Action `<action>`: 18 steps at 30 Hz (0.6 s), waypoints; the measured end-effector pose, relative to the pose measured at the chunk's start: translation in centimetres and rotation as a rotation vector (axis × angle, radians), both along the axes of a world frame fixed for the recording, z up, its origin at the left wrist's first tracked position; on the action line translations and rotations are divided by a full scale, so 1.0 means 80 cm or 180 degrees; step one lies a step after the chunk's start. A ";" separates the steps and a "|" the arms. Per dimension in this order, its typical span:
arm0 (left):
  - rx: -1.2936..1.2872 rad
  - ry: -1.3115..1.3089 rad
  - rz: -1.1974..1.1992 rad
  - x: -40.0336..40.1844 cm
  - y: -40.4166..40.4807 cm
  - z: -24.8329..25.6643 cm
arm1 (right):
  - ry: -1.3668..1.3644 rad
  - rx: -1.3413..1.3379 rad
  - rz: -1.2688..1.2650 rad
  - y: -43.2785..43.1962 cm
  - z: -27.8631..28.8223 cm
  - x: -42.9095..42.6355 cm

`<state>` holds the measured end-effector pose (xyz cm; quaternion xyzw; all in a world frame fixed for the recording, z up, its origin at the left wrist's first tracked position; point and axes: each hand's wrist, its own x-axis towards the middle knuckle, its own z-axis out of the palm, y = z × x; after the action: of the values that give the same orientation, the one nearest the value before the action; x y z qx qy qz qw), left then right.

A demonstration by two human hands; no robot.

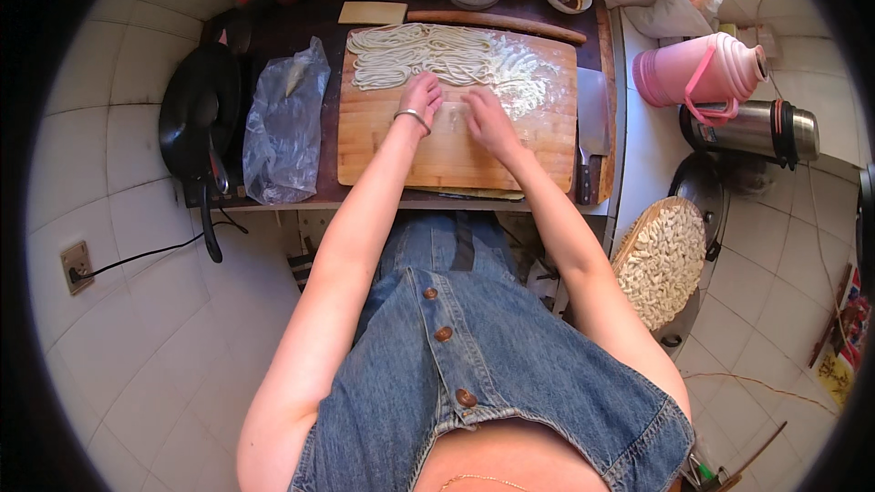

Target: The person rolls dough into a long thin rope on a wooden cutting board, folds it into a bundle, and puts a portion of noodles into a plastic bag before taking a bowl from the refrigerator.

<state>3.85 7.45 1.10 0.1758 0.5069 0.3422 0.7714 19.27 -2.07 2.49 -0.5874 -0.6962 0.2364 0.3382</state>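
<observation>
Folded bundles of raw noodles point(389, 55) lie in rows on the far left and middle of a wooden cutting board point(389, 150). Loose white flour point(523, 82) is spread to their right. My left hand point(421, 101), with a metal bangle at the wrist, is just at the near edge of the noodles, fingers bent. My right hand point(492, 121) is over the board a little to the right, near the flour, its fingers loosely curled. A thin pale strip shows faintly between the hands. What lies beneath the fingertips is hidden.
A cleaver point(593, 113) lies along the board's right side, a wooden rolling pin point(495, 24) behind it. Left are a clear plastic bag point(284, 133) and a black wok point(195, 116). A pink thermos point(701, 72) and a tray of small dough pieces point(663, 266) are at right.
</observation>
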 end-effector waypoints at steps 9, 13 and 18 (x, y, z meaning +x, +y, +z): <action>0.2127 0.2592 -0.0663 0.010 -0.099 -0.026 | -0.1660 -0.0407 0.0444 -0.018 -0.008 0.101; 0.2063 0.4107 -0.1472 0.019 -0.137 -0.031 | -0.1626 -0.0824 0.1185 -0.048 0.006 0.077; 0.2072 0.3903 -0.2708 0.126 -0.137 0.016 | -0.2015 -0.0024 0.0543 -0.018 -0.025 0.130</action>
<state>13.93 -3.50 2.37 0.7249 0.6041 -0.0070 0.3310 29.66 -3.48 0.51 -0.5725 -0.8126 0.0720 0.0817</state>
